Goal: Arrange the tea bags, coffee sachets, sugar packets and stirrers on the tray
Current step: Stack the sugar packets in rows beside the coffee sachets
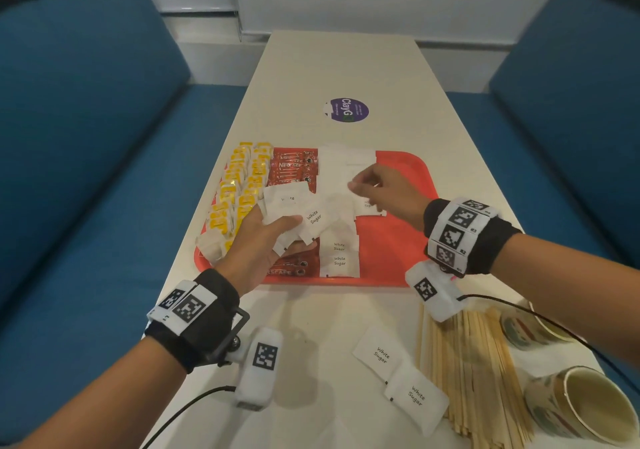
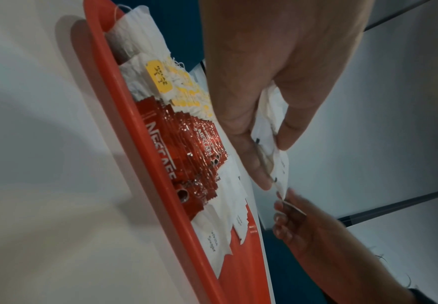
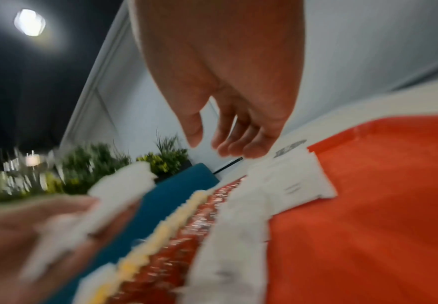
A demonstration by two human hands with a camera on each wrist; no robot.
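On the left of the head view, two columns of yellow-tagged tea bags (image 1: 239,192) run along the left edge of the red tray (image 1: 408,171), which sits mid-frame on a long white table (image 1: 339,64). Just to their right lies a band of red coffee sachets (image 1: 294,168), partly hidden lower down by the left hand (image 1: 258,244). That hand hovers over the tray's lower left part and grasps a fanned bunch of white sugar packets (image 1: 298,213) between thumb and fingers; the left wrist view shows the thumb and fingers pinched on the paper. Further right, a column of sugar packets lies on the tray, from its upper edge down to its lower rim, two of the lower ones reading "White Sugar". Right of centre, the right hand (image 1: 384,189) hangs above that column with fingers loosely bent toward the left hand's bunch; the right wrist view, though blurred, shows the fingers relaxed and holding nothing. The right half of the tray is bare red plastic. In the lower right of the head view, off the tray, two more packets (image 1: 398,376) lie on the table beside a spread of wooden stirrers (image 1: 474,372), and two paper cups (image 1: 575,407) lie at the far right. A round purple sticker (image 1: 346,110) marks the table above the tray.
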